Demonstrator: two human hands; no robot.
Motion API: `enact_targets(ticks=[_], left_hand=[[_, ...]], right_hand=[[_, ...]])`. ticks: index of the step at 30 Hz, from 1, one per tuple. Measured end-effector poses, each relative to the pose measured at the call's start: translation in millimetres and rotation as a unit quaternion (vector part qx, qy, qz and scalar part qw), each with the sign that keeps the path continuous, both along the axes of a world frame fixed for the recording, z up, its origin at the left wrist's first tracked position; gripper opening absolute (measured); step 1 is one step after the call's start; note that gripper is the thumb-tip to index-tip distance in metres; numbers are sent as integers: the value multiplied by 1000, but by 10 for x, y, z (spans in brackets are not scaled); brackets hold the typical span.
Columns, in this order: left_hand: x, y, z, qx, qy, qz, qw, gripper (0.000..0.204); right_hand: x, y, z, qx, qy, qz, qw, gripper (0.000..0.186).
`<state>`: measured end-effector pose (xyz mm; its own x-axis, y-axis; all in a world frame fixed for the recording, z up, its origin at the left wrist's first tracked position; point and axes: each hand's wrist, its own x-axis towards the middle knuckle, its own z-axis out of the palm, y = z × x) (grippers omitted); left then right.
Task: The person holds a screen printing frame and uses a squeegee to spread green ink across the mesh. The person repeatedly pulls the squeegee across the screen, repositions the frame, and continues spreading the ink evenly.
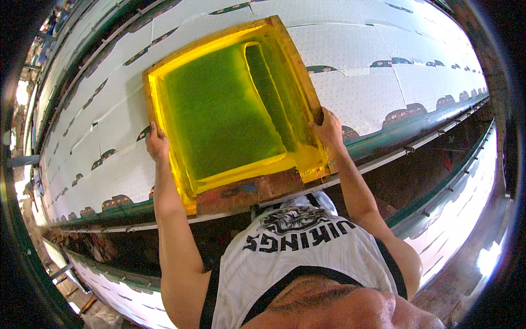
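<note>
A screen printing frame [216, 104], with wooden sides coated in yellow, lies tilted over the long table in front of me. Its mesh looks green through a yellow film. Along the mesh's right side runs a narrow darker strip with a bright yellow outline; I cannot tell whether it is ink or a tool. My left hand [157, 142] grips the left side of the frame. On the opposite side, my right hand [329, 129] is closed around the right edge. Fingers of both hands are partly hidden behind the wood.
White sheets [356, 90] cover the long table, with dark patterned patches showing between them. A metal rail [416, 147] runs along the near table edge, against my body. Behind me stands another long table [460, 203] with a white covering. More tables extend at far left.
</note>
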<state>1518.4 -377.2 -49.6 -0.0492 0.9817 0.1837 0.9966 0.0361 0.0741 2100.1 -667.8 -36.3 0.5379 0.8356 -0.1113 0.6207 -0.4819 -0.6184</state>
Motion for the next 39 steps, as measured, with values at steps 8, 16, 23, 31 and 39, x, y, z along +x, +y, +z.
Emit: enact_targets(ticks=[8,16,23,31,39], left_hand=[[85,94,10,-14,-20,13,1000,58],[-586,233,-153,61,-155,-102,981,63],[307,61,65,13,-116,-71,991,64],[2614,-140,468,1,-83,-96,992,63],[5308,-1013,233,25,-87,-80,993,61]], right_hand=[[110,150,70,25,4,0,1000,48],[147,148,655,55,-7,66,996,46],[945,-6,975,72,-44,93,992,47],[3235,-363,716,69,-36,56,995,41],[5671,-1113,261,67,-6,17,998,37]])
